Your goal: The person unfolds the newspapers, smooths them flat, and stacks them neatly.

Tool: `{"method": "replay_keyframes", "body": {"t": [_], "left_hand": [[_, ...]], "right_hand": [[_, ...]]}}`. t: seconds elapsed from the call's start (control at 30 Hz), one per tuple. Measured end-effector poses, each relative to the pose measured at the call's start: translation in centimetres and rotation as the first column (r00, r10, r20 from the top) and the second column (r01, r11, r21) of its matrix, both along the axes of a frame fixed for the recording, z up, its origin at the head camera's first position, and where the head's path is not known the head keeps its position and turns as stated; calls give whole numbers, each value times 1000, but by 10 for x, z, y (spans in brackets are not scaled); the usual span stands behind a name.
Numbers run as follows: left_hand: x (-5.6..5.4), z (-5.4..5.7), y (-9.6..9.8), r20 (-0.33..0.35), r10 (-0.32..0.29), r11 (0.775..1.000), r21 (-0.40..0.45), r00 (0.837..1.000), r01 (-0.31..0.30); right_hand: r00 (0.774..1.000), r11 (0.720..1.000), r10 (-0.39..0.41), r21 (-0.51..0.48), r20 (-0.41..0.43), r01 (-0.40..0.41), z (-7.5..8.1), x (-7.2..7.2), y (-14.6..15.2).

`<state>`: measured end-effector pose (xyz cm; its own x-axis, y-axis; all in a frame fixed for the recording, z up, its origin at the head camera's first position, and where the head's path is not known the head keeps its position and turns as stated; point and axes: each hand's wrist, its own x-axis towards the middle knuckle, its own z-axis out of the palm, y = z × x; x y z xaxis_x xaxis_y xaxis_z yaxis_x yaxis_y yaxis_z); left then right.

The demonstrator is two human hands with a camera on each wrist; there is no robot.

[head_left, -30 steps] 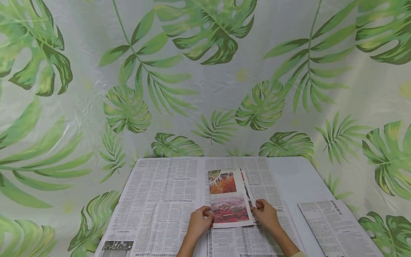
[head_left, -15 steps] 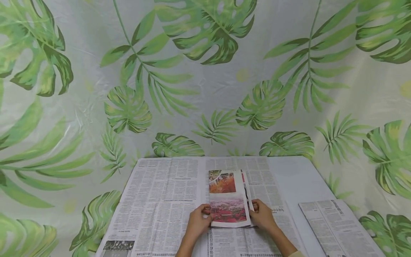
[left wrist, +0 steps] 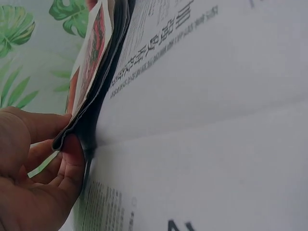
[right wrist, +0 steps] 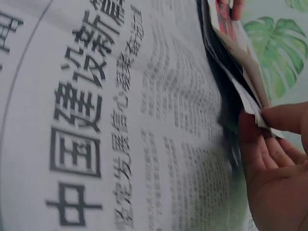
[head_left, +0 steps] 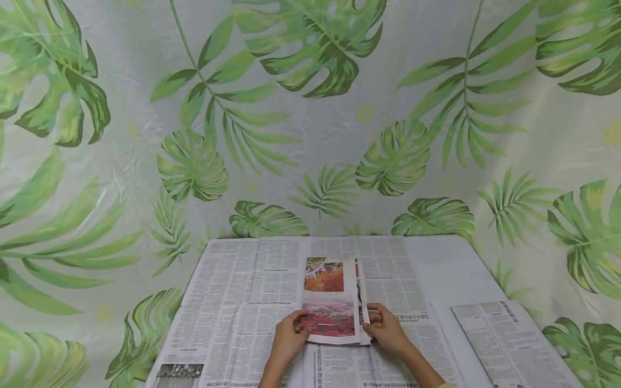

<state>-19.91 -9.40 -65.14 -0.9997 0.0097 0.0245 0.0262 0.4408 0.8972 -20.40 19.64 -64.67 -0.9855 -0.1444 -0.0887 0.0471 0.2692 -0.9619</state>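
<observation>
A folded newspaper with orange and pink flower photos on its front lies between both hands in the head view. My left hand pinches its left edge low down; in the left wrist view the thumb and fingers close round the folded layers. On the other side my right hand pinches the lower right edge, where inner layers stick out past the front sheet. The right wrist view shows thumb and fingers gripping these loose layers, with the newspaper's near edge slightly raised over the printed sheets below.
Spread newspaper sheets cover most of the white table. Another folded newspaper lies at the right. Behind the table hangs a leaf-patterned curtain.
Both hands have shifted left, carrying the folded newspaper with them. Its front sheet narrows a little, and the layers at its right edge show more.
</observation>
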Motion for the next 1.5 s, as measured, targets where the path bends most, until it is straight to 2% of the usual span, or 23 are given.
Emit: {"method": "replay_keyframes", "body": {"t": [0.2, 0.33, 0.53, 0.7, 0.8, 0.83, 0.9, 0.97, 1.07, 1.13, 1.2, 1.5], "left_hand": [[1, -4, -5, -1, 23, 997, -77, 1000, -23], [3, -5, -4, -53, 30, 985, -167, 998, -39], [7, -5, 3, -123, 83, 955, -273, 989, -114], [11, -6, 11, -185, 149, 922, -328, 971, -204], [13, -6, 16, -220, 149, 914, -342, 964, -219], [14, -6, 18, -227, 137, 918, -338, 964, -209], [16, -6, 21, -232, 88, 941, -299, 969, -157], [16, -5, 25, -225, 18, 969, -236, 974, -72], [15, -5, 30, -217, -93, 987, -146, 972, 62], [13, -4, 34, -204, -145, 986, -106, 968, 126], [12, -3, 39, -194, -178, 983, -85, 965, 165], [12, -2, 60, -119, -272, 962, -57, 955, 266]], "right_hand": [[998, 996, 68, -64, -3, -68, -7, 2, 0], [999, 996, 52, -76, 17, -50, -12, 2, 0], [999, 997, 23, -70, 31, -21, -13, 5, -3], [998, 1000, -9, -16, 62, 10, -12, 12, -5], [998, 1000, -15, -7, 67, 15, -11, 15, -5], [998, 1000, -17, -9, 68, 17, -11, 15, -6], [997, 1000, -19, -13, 71, 20, -11, 16, -6], [998, 1000, -24, -14, 65, 25, -12, 17, -6], [998, 1000, -26, -8, 56, 26, -13, 18, -6], [998, 1000, -24, -14, 56, 25, -13, 19, -5], [998, 999, -20, -26, 55, 22, -14, 20, -6], [999, 997, -48, -66, 23, 50, -16, 19, -8]]}}
